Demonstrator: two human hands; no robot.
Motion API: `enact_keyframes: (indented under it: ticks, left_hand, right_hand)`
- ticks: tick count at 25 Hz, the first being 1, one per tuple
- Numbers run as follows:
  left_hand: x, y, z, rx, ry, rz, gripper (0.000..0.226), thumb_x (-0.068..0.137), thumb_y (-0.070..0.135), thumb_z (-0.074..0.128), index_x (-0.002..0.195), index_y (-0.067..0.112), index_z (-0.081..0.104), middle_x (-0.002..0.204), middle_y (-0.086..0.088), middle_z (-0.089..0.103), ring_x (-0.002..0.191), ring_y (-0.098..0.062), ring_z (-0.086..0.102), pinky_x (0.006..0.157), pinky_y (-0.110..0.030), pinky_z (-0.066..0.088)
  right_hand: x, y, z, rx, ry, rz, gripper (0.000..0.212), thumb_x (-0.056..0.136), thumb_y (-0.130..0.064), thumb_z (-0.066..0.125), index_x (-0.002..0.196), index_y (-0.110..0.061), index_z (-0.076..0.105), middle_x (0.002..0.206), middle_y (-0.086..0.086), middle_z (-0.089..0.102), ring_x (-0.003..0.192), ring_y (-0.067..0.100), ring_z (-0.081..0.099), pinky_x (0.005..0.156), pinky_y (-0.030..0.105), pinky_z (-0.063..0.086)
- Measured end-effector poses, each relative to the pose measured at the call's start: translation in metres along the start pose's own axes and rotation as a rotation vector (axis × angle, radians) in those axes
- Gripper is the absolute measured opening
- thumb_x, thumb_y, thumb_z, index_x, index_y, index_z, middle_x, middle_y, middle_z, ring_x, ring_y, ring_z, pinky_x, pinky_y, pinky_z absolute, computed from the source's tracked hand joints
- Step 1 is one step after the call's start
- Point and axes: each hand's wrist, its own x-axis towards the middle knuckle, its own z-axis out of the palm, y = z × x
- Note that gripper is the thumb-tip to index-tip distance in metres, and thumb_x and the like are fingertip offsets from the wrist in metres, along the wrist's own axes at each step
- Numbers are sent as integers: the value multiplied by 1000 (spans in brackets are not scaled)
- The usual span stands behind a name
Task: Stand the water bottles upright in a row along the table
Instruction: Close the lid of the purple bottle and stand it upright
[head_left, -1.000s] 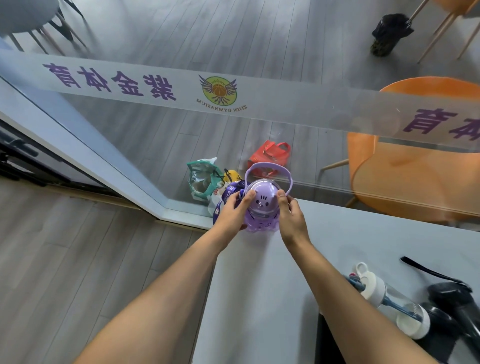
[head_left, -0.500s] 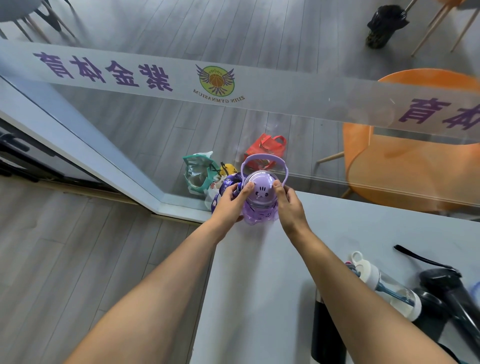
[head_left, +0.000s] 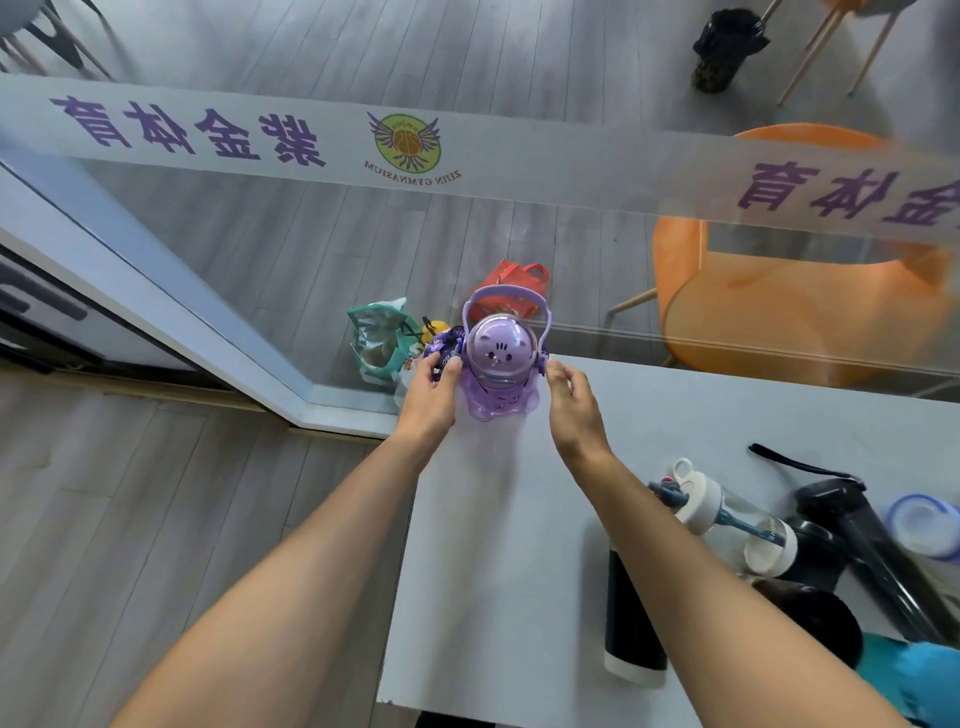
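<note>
At table corner (head_left: 519, 519), purple bottle (head_left: 500, 371) upright, dome up.

left forearm (head_left: 291, 587): bare, sleeveless | right forearm (head_left: 691, 561): bare, sleeveless

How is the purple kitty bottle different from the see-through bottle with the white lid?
The purple kitty bottle stands upright at the table's far corner; the see-through bottle lies on its side nearer the person. The purple one is squat with a domed lid and hoop handle; the see-through one is long and slim. Both sit on the grey table.
</note>
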Motion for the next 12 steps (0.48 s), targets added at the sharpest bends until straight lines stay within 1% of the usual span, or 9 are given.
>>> enact_keyframes:
  ticks: [1, 2, 3, 6, 9, 12]
  left_hand:
    - [-10, -6, -1, 17, 18, -3, 51, 93, 47, 51, 138, 23, 45, 119, -6, 58, 95, -27, 61, 96, -51, 53]
    - [-20, -15, -2, 26, 22, -10, 44, 96, 39, 49, 136, 21, 48, 109, -4, 58, 85, -24, 58, 94, -51, 54]
    - [-31, -25, -2, 35, 11, -24, 39, 97, 34, 49, 133, 19, 50, 106, -3, 57, 82, -23, 56, 92, -49, 55]
    - [-67, -61, 9, 55, -103, -77, 33, 98, 26, 47, 128, 15, 53, 111, -7, 57, 94, -25, 58, 88, -45, 54]
    - [-100, -94, 27, 115, -214, -108, 26, 98, 24, 46, 122, 19, 55, 115, -9, 61, 103, -27, 62, 89, -44, 55]
    - [-125, -118, 45, 195, -292, -90, 27, 95, 22, 48, 119, 20, 59, 112, -9, 64, 99, -26, 64, 88, -45, 56]
  right_hand:
    - [-13, 7, -4, -24, 10, 5, 53, 99, -54, 41, 141, -21, 47, 141, 6, 55, 121, 20, 53, 96, 32, 41]
    - [-27, 15, -9, -52, 18, 17, 51, 99, -50, 46, 141, -21, 47, 140, 8, 56, 120, 21, 55, 98, 33, 42]
    - [-43, 25, -12, -89, 23, 30, 49, 98, -45, 50, 140, -21, 48, 138, 9, 57, 119, 22, 56, 100, 35, 44]
    - [-95, 60, -23, -179, 3, 58, 47, 94, -35, 57, 139, -24, 49, 133, 7, 58, 122, 21, 57, 105, 39, 46]
    - [-141, 96, -37, -180, -32, 113, 43, 92, -31, 60, 135, -27, 54, 126, 2, 60, 119, 16, 58, 104, 37, 47]
    - [-174, 130, -59, -202, -51, 192, 38, 92, -31, 60, 129, -29, 58, 122, -1, 64, 111, 13, 61, 99, 32, 49]
